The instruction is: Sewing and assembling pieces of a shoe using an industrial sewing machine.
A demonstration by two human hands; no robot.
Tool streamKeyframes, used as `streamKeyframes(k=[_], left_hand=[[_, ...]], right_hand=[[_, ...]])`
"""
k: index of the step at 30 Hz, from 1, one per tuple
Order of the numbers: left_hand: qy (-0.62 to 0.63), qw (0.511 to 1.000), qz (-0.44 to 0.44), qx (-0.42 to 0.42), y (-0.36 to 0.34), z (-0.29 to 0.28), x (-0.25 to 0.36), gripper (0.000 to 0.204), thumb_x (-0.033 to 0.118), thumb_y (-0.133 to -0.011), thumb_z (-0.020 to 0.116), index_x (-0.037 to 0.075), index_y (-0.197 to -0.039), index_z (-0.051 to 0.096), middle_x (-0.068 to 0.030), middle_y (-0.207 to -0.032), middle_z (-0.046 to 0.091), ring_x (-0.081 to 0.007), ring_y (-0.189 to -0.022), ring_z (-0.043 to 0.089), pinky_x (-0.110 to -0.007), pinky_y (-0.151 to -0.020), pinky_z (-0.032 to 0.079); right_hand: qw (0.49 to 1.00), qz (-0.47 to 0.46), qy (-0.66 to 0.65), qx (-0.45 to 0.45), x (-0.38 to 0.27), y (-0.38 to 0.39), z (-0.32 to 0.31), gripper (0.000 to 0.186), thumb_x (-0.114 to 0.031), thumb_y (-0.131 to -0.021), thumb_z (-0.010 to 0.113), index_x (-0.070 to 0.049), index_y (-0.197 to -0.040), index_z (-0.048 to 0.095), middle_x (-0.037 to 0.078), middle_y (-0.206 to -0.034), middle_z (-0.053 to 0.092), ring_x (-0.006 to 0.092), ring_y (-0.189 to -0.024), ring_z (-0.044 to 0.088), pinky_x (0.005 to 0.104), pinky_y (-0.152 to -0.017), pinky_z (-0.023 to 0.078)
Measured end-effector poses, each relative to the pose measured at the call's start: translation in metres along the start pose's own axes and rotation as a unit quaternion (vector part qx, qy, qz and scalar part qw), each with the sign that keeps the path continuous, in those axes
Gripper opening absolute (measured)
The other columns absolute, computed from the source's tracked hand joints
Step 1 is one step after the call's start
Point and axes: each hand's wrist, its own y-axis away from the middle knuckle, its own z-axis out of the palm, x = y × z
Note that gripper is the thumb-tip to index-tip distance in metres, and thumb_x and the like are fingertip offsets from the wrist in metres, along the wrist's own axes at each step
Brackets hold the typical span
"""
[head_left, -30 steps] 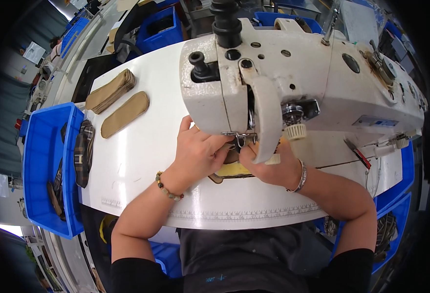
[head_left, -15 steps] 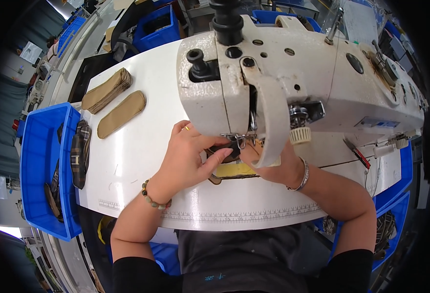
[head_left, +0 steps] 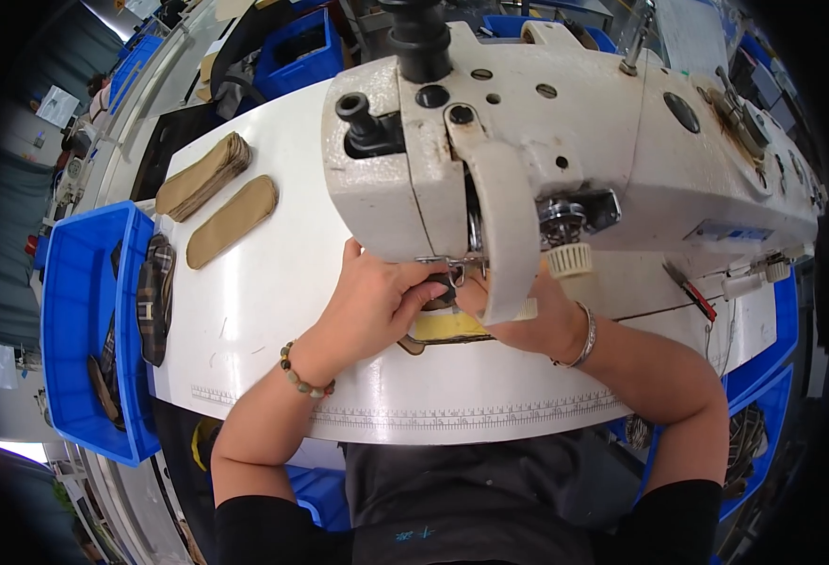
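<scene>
Both my hands work at the needle area of a white sewing machine [head_left: 377, 202]. My left hand [head_left: 377, 292] pinches the edge of a dark fabric piece [head_left: 445, 294], thumb and forefinger close to the presser foot [head_left: 456, 271]. From the other side, my right hand [head_left: 528, 315] has its fingers closed at the same piece, partly hidden behind the machine's white curved guard [head_left: 511, 235]. Under the hands, a yellow patch [head_left: 447, 327] with a brown edge shows on the work. What the right fingertips grip is mostly covered.
Left on the white table [head_left: 273, 311] lie a stack of tan oval pieces [head_left: 205, 174] and a single tan piece [head_left: 233, 222]. A blue bin [head_left: 89, 311] with plaid pieces [head_left: 156, 301] stands at the left edge. Red-handled snips [head_left: 692, 294] lie to the right.
The machine appears slightly further left as the view shifts. My left hand's fingers have drawn a little closer together around the dark fabric; the right hand stays nearly in place.
</scene>
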Motion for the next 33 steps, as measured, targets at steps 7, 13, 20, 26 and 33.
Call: streamKeyframes(k=[7, 13, 20, 26, 33], left_hand=[[0.053, 0.998, 0.03, 0.001, 0.002, 0.001, -0.01, 0.017, 0.008, -0.086, 0.074, -0.001, -0.1, 0.069, -0.0141, -0.09, 0.07, -0.027, -0.074, 0.066, -0.034, -0.067, 0.052], [-0.087, 0.992, 0.083, 0.04, 0.0, -0.01, 0.012, 0.027, 0.012, -0.072, 0.08, 0.005, -0.095, 0.07, -0.0121, -0.087, 0.068, -0.029, -0.073, 0.066, -0.04, -0.069, 0.052], [-0.226, 0.954, 0.132, 0.144, 0.005, 0.008, -0.001, 0.03, 0.008, -0.058, 0.075, 0.012, -0.087, 0.07, -0.0004, -0.084, 0.068, -0.0214, -0.085, 0.064, -0.043, -0.091, 0.042], [-0.252, 0.93, 0.187, 0.193, 0.003, 0.013, -0.003, 0.032, 0.008, -0.056, 0.074, 0.013, -0.087, 0.07, 0.001, -0.079, 0.066, -0.0175, -0.074, 0.062, -0.041, -0.09, 0.044], [-0.241, 0.924, 0.187, 0.231, -0.003, 0.021, 0.0, 0.02, 0.007, -0.056, 0.069, 0.011, -0.073, 0.061, 0.0003, -0.065, 0.055, -0.019, -0.057, 0.054, -0.034, -0.068, 0.046]], right_hand=[[0.991, -0.065, 0.113, -0.028, 0.016, 0.013, 0.005, 0.02, -0.023, -0.085, 0.067, -0.006, -0.073, 0.068, 0.011, -0.063, 0.063, 0.0296, -0.055, 0.062, 0.0399, -0.059, 0.051], [0.995, -0.052, 0.082, -0.008, 0.011, 0.008, 0.001, 0.025, -0.03, -0.084, 0.069, -0.007, -0.073, 0.068, 0.01, -0.067, 0.065, 0.0287, -0.06, 0.064, 0.0392, -0.06, 0.051], [0.995, -0.047, 0.092, 0.005, 0.012, 0.008, 0.001, 0.024, -0.028, -0.081, 0.071, -0.005, -0.074, 0.068, 0.01, -0.071, 0.067, 0.0285, -0.062, 0.065, 0.0392, -0.06, 0.051], [0.985, -0.052, 0.161, -0.043, 0.007, 0.004, -0.003, 0.019, -0.02, -0.081, 0.071, -0.003, -0.073, 0.068, 0.011, -0.073, 0.07, 0.0286, -0.063, 0.066, 0.0383, -0.061, 0.053], [0.984, -0.091, 0.149, -0.039, -0.001, -0.002, -0.007, 0.01, -0.012, -0.082, 0.069, -0.002, -0.081, 0.069, 0.01, -0.072, 0.07, 0.0288, -0.064, 0.068, 0.0386, -0.055, 0.053]])
